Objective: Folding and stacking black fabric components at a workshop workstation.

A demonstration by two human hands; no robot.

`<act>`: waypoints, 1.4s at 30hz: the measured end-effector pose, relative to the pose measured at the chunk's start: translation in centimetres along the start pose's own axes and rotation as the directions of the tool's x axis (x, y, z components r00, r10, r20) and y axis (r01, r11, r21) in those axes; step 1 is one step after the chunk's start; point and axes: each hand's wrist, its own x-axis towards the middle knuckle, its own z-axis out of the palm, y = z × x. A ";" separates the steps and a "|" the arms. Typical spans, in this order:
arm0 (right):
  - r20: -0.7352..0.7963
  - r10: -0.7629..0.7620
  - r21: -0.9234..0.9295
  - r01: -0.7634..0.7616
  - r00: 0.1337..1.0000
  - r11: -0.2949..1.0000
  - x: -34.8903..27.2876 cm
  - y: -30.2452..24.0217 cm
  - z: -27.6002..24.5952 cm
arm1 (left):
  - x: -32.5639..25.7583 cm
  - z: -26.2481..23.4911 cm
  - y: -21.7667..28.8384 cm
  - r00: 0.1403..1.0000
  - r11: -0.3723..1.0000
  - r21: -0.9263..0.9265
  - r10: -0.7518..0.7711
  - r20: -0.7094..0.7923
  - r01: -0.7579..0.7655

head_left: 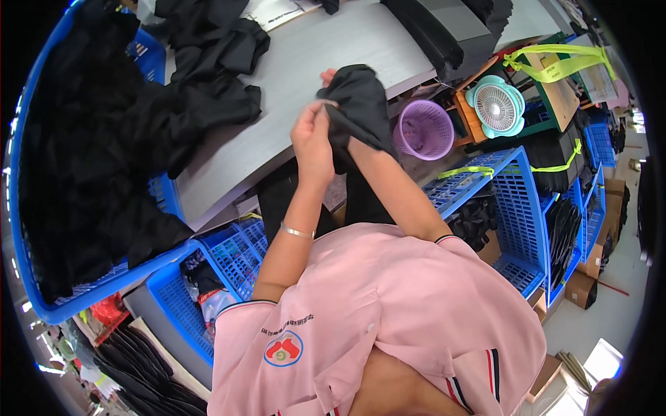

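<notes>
A grey bench runs diagonally across the upper middle of the frame, with a large blue plastic basket filling the left side and smaller blue crates tucked below it at lower left. To the right of centre stand a purple perforated bin, a small teal fan on a wooden stool, and more blue crates stacked along the right. Cardboard boxes sit on the pale floor at lower right, where bright light falls.

Grey worktable, crumpled black garments at its left, dark fabric stack at right
</notes>
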 end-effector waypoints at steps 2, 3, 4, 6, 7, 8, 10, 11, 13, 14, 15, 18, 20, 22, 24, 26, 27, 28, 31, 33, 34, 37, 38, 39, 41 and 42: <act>-0.006 0.246 0.474 -0.214 0.969 0.854 -3.1 -0.3 3.0 | 2.9 -0.6 0.1 0.970 0.968 0.123 0.229 -0.079 -0.219; -0.004 0.361 0.513 -0.308 0.933 0.801 -5.2 -1.6 4.3 | 4.1 -1.1 0.8 0.953 0.962 0.142 0.255 -0.162 -0.233; 0.112 0.446 -0.066 -0.441 0.888 0.895 -7.2 -5.1 3.5 | 5.3 -2.7 1.0 0.943 0.964 0.124 0.257 -0.210 -0.235; 0.301 0.267 0.109 -0.311 0.915 0.944 -8.2 -6.2 2.4 | 8.1 -4.5 1.1 0.941 0.963 0.117 0.263 -0.214 -0.243; 0.358 0.116 0.114 -0.166 0.926 0.979 -9.0 -7.5 1.9 | 9.0 -5.9 1.6 0.940 0.957 0.139 0.278 -0.199 -0.254; 0.365 0.117 0.116 -0.169 0.924 0.979 -10.2 -8.1 0.8 | 9.4 -6.3 2.3 0.926 0.930 0.239 0.326 -0.190 -0.278; 0.582 0.174 0.032 -0.236 0.794 0.971 -12.4 -9.3 -1.7 | 10.9 -9.4 4.5 0.888 0.897 0.282 0.404 -0.218 -0.339; 0.591 0.173 0.035 -0.239 0.788 0.971 -13.9 -9.2 -2.5 | 11.0 -10.5 5.0 0.852 0.865 0.323 0.467 -0.235 -0.384; 0.654 0.461 0.308 -0.768 0.600 0.561 -15.7 -7.0 -4.4 | 9.7 -9.0 6.2 0.871 0.899 0.295 0.404 -0.280 -0.322; 0.596 0.465 0.376 -0.739 0.654 0.559 -15.6 -5.6 -5.2 | 8.9 -8.4 6.1 0.884 0.897 0.308 0.397 -0.248 -0.316; 0.534 0.468 0.440 -0.704 0.704 0.558 -15.4 -4.1 -5.8 | 7.9 -7.8 6.0 0.896 0.895 0.320 0.389 -0.217 -0.311; 0.112 0.257 -0.033 -0.255 0.960 0.966 -12.4 -3.8 -6.3 | 4.2 -4.7 5.7 0.904 0.846 0.449 0.394 -0.164 -0.288; 0.055 0.006 -0.263 0.009 0.998 0.965 -9.9 -6.6 -4.7 | 1.9 -3.3 4.8 0.904 0.796 0.521 0.415 -0.101 -0.307; 0.016 -0.179 -0.265 0.177 0.984 0.948 -8.1 -8.6 -2.6 | -0.2 -1.8 4.0 0.892 0.708 0.599 0.451 0.024 -0.374; -0.003 -0.115 -0.210 0.112 0.993 0.971 -6.6 -7.6 -2.6 | -2.5 0.0 4.9 0.903 0.692 0.614 0.423 0.079 -0.378; -0.021 0.038 -0.184 -0.041 0.999 0.982 -5.8 -7.3 -2.4 | -3.0 -0.3 5.2 0.889 0.692 0.598 0.451 0.079 -0.405; 0.064 0.296 -0.136 -0.286 0.953 0.949 -6.0 -7.8 -3.4 | -2.9 -1.0 5.1 0.892 0.698 0.595 0.445 0.078 -0.400; 0.144 0.365 -0.054 -0.361 0.920 0.931 -6.6 -7.4 -4.1 | -2.7 -1.5 4.9 0.895 0.705 0.587 0.439 0.078 -0.397; 0.433 0.484 0.258 -0.619 0.761 0.742 -8.5 -8.1 -4.7 | -2.2 -4.6 4.9 0.929 0.792 0.535 0.368 -0.034 -0.294; 0.622 0.458 0.421 -0.764 0.635 0.488 -8.6 -9.2 -4.5 | -2.4 -5.6 4.6 0.948 0.843 0.474 0.314 -0.048 -0.255; 0.613 0.511 0.465 -0.798 0.603 0.383 -8.4 -9.8 -3.8 | -2.5 -5.5 5.0 0.969 0.908 0.378 0.232 -0.089 -0.183; 0.612 0.571 0.497 -0.828 0.547 0.260 -7.9 -10.3 -3.8 | -2.6 -6.4 4.8 0.989 0.987 0.159 0.025 -0.146 -0.002; 0.585 0.523 0.453 -0.785 0.620 0.423 -7.6 -9.9 -4.2 | -3.0 -6.8 4.7 0.983 0.985 -0.027 -0.172 -0.063 0.171; 0.563 0.462 0.399 -0.715 0.685 0.574 -7.2 -9.5 -4.3 | -3.4 -6.9 4.7 0.937 0.917 -0.195 -0.345 0.055 0.349; 0.447 0.406 0.208 -0.534 0.797 0.819 -6.6 -8.5 -4.0 | -5.4 -4.6 5.1 0.831 0.780 -0.298 -0.545 0.111 0.551; 0.401 0.213 0.025 -0.243 0.891 0.970 -6.5 -7.8 -3.8 | -6.4 -5.3 3.7 0.818 0.770 -0.277 -0.546 0.180 0.575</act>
